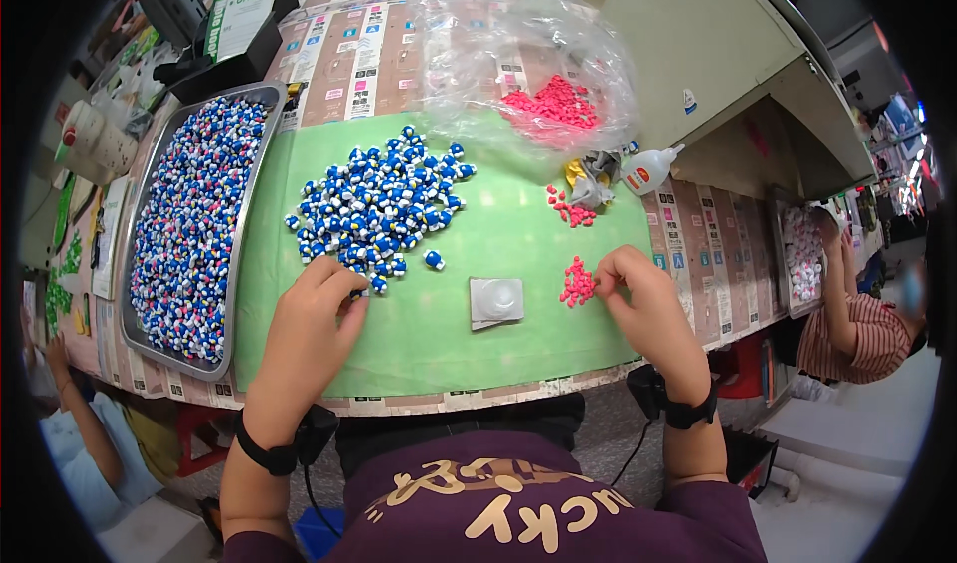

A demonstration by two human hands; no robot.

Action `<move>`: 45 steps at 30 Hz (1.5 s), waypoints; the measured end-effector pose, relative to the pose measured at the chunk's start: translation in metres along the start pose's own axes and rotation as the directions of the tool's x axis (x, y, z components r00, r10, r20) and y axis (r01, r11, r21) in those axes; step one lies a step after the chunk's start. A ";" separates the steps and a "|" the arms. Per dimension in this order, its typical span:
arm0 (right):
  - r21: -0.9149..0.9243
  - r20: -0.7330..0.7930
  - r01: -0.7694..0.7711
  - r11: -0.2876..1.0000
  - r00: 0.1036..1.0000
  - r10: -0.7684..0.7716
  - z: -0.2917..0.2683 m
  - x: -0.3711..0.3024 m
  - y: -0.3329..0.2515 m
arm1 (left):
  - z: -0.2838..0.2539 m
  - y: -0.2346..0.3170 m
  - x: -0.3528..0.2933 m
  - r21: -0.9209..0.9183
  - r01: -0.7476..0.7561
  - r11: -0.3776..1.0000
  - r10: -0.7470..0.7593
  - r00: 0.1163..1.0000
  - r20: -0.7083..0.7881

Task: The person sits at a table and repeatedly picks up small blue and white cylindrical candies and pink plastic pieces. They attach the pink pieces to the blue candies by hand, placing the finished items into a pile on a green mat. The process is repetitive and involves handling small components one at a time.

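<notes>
At the lower edge of a loose pile of small blue-and-white figure pieces (384, 199), my left hand (311, 316) has its thumb and fingers bent together in a pinch. A bit of a blue piece shows at those fingertips. My right hand (646, 299) reaches to a small heap of pink pieces (576, 284), thumb and forefinger drawn together at its right side. What lies between these fingertips is too small to make out. Between my hands sits a whitish square block with a round, shallow dish (496, 300) on top. All this rests on a green sheet (449, 354).
A metal tray (231, 264) full of similar pieces stands at left. Behind are a clear plastic bag (469, 85) with pink pieces, more loose pink pieces (573, 212), a crumpled grey-yellow wrapper (592, 179) and a white squeeze bottle (648, 169). A cabinet (698, 55) borders the right. Other people sit at both sides.
</notes>
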State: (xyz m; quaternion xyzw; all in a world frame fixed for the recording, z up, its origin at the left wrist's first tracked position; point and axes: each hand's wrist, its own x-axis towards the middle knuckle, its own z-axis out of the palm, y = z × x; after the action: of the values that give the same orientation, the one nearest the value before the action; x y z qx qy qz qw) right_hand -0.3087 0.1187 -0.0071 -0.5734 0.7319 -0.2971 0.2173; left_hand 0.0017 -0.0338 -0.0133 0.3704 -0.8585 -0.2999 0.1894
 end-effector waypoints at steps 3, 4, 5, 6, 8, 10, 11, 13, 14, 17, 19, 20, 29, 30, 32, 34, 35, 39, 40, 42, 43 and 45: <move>-0.048 0.002 0.046 0.998 0.999 -0.046 0.001 0.002 0.001 | -0.003 0.000 -0.004 -0.074 0.034 0.997 -0.039 0.997 -0.060; -0.050 0.008 0.052 0.997 0.999 -0.051 0.002 0.002 0.003 | -0.005 0.002 -0.005 -0.140 0.051 0.989 -0.062 0.995 -0.079; -0.052 0.013 0.057 0.997 0.998 -0.057 0.002 0.002 0.004 | -0.010 0.004 -0.007 -0.206 0.065 0.976 -0.086 0.992 -0.096; -0.037 0.009 0.038 0.999 0.999 -0.038 0.002 0.002 0.005 | -0.013 0.005 -0.008 -0.271 0.078 0.960 -0.111 0.988 -0.111; -0.007 0.009 0.006 1.000 1.000 -0.006 0.001 0.001 0.004 | -0.019 0.006 -0.015 -0.465 0.099 0.880 -0.154 0.984 -0.084; -0.001 -0.001 -0.004 1.000 1.000 0.004 0.001 0.000 0.005 | -0.023 0.009 -0.017 -0.593 0.100 0.799 -0.166 0.984 -0.058; 0.001 -0.005 -0.009 1.000 1.000 0.009 0.001 0.000 0.006 | -0.023 0.012 -0.017 -0.630 0.092 0.771 -0.158 0.986 -0.050; 0.035 0.026 -0.103 0.994 0.994 0.102 -0.001 0.001 0.008 | -0.022 0.015 -0.017 -0.679 0.086 0.729 -0.148 0.988 -0.035; 0.050 0.041 -0.150 0.987 0.988 0.148 -0.002 0.002 0.008 | -0.021 0.015 -0.018 -0.692 0.087 0.716 -0.147 0.989 -0.028; 0.043 0.061 -0.209 0.977 0.977 0.206 -0.008 0.006 0.007 | -0.020 0.014 -0.021 -0.706 0.104 0.700 -0.143 0.990 0.004; 0.067 0.000 -0.134 0.989 0.991 0.135 -0.009 0.012 0.005 | -0.018 0.014 -0.022 -0.710 0.111 0.695 -0.136 0.991 0.022; 0.079 -0.030 -0.096 0.992 0.995 0.099 -0.009 0.017 0.005 | -0.018 0.013 -0.023 -0.713 0.110 0.692 -0.130 0.991 0.027; 0.196 -0.157 -0.077 0.978 0.982 0.109 -0.013 0.045 0.005 | -0.020 0.021 -0.029 -0.700 0.134 0.702 -0.164 0.986 0.025; 0.173 -0.129 -0.078 0.982 0.986 0.101 -0.014 0.041 0.008 | -0.019 0.022 -0.028 -0.693 0.141 0.707 -0.178 0.984 0.018; 0.122 -0.074 -0.089 0.989 0.992 0.098 -0.016 0.030 0.015 | -0.017 0.020 -0.027 -0.704 0.146 0.695 -0.163 0.986 0.043; 0.098 -0.014 -0.035 0.995 0.999 0.036 -0.011 0.022 0.017 | -0.013 0.022 -0.025 -0.722 0.154 0.675 -0.158 0.985 0.062; 0.087 0.017 -0.004 0.996 1.000 0.003 -0.008 0.019 0.016 | -0.009 0.026 -0.023 -0.735 0.159 0.659 -0.161 0.985 0.068; 0.037 0.054 0.027 0.999 0.998 -0.029 -0.004 0.016 0.009 | -0.003 0.038 -0.021 -0.750 0.152 0.644 -0.130 0.988 0.089; 0.013 0.070 0.033 0.999 0.997 -0.034 -0.005 0.017 0.010 | -0.004 0.039 -0.021 -0.741 0.145 0.656 -0.120 0.989 0.087; -0.028 0.089 0.060 0.998 0.994 -0.057 -0.006 0.017 0.011 | -0.005 0.038 -0.021 -0.722 0.130 0.679 -0.102 0.991 0.084; -0.046 0.091 0.080 0.996 0.993 -0.076 -0.006 0.018 0.010 | -0.006 0.037 -0.021 -0.729 0.132 0.672 -0.110 0.991 0.079; -0.065 0.090 0.110 0.992 0.990 -0.104 -0.005 0.018 0.010 | -0.005 0.036 -0.021 -0.742 0.136 0.656 -0.125 0.990 0.071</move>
State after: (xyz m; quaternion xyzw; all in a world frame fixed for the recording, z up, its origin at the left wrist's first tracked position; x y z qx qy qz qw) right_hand -0.3238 0.1040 -0.0098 -0.6315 0.6997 -0.2578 0.2123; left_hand 0.0000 -0.0004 0.0120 0.3193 -0.6333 -0.6396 0.2965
